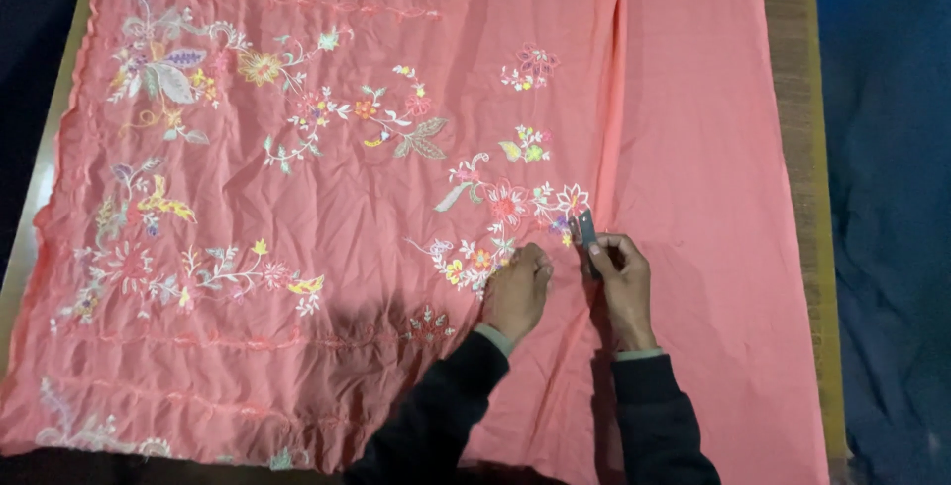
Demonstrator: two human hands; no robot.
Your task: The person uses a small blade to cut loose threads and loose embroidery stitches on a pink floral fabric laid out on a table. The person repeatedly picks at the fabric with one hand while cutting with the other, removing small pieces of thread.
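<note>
- Dark sleeves are covering both forearms, which are coming in from the near edge of the salmon-pink, crinkled embroidered cloth [327, 247].
- On that cloth, the left hand [517, 290] is resting as a loose fist, fingers curled together, knuckles pressing the fabric just beside the small multicoloured stitched flower spray [505, 213]; whether it is pinching any thread cannot be told.
- Just to the right of it, the right hand [622, 282] is closing around a small dark metal thread snipper [587, 230], fingers clamped on its lower part while the blade end is sticking up past the fingertips.
- That blade end is touching or hovering at the outer edge of the flower spray, next to a white-petalled bloom; which of the two cannot be told.
- A long vertical fold in the cloth [612, 99] is running away from the snipper toward the far edge.
- Farther along the cloth, to the left of the hands, larger embroidered leaves and blossoms [158, 69] in grey, yellow, green and purple are spreading across the fabric.
- Under the cloth, a wooden table edge [788, 69] is showing as a brown strip along the right side.
- Beyond that strip, dark blue fabric [887, 198] is lying well apart from the hands.
</note>
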